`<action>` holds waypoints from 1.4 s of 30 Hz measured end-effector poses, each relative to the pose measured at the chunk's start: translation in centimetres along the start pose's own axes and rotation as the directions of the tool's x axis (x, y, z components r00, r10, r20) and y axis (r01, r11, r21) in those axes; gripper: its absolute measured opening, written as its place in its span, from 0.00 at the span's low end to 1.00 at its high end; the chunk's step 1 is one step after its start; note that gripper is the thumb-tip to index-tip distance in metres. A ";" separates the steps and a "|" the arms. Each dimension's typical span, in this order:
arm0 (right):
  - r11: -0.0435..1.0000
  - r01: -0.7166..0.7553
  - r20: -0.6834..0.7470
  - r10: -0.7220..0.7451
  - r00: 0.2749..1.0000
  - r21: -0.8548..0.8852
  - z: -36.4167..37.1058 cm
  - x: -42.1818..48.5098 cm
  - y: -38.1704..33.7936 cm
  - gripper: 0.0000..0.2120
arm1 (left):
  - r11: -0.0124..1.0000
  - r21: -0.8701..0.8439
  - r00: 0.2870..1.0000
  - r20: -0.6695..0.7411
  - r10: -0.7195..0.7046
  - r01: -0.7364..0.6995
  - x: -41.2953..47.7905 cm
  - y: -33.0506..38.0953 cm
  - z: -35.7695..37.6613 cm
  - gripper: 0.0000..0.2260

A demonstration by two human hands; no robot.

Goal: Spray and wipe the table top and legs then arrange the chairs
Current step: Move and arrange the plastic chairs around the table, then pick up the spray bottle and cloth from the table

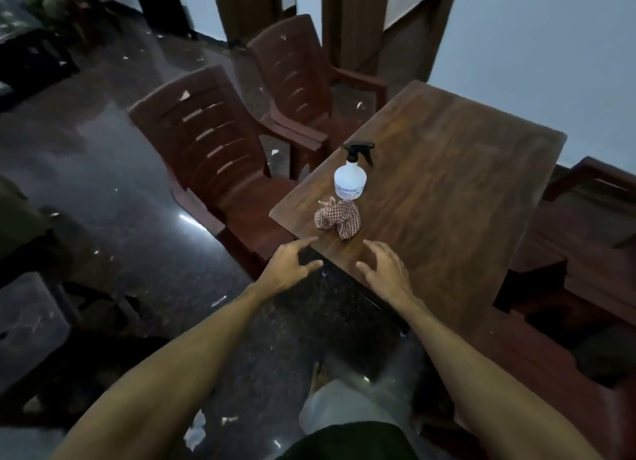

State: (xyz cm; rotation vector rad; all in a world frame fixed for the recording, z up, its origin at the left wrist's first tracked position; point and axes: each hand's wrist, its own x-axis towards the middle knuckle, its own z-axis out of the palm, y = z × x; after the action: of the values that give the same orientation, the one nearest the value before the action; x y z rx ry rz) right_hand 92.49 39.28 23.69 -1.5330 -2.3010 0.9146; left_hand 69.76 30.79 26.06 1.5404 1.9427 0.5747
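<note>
Both hands, left hand (290, 265) and right hand (385, 268), spread empty near the table (464, 184) corner, where the crumpled checked cloth (338, 219) (soft, light, pinch anywhere) lies just before the spray bottle (350, 179), likely slick, best taken at its neck.
</note>
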 end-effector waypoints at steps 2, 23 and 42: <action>0.999 -0.038 -0.004 0.038 0.999 0.023 0.5 2.2 -0.8 0.27 | 0.999 0.016 0.999 0.019 0.039 -0.039 3.0 -0.7 -1.6 0.29; 0.877 -0.478 -0.088 0.473 0.877 -0.044 8.3 17.1 -10.3 0.42 | 0.882 -0.345 0.804 0.392 0.447 -0.322 34.6 -1.8 -5.5 0.33; 0.644 -0.588 -0.641 0.723 0.258 0.489 13.1 1.9 -19.6 0.31 | 0.615 -0.324 0.480 0.407 0.777 -0.719 22.7 -0.3 -7.2 0.18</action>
State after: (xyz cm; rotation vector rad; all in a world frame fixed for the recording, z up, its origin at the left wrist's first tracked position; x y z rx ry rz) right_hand 70.36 31.04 25.12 -2.2507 -0.8498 0.3112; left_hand 61.07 52.94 27.12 2.1823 0.7266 0.5096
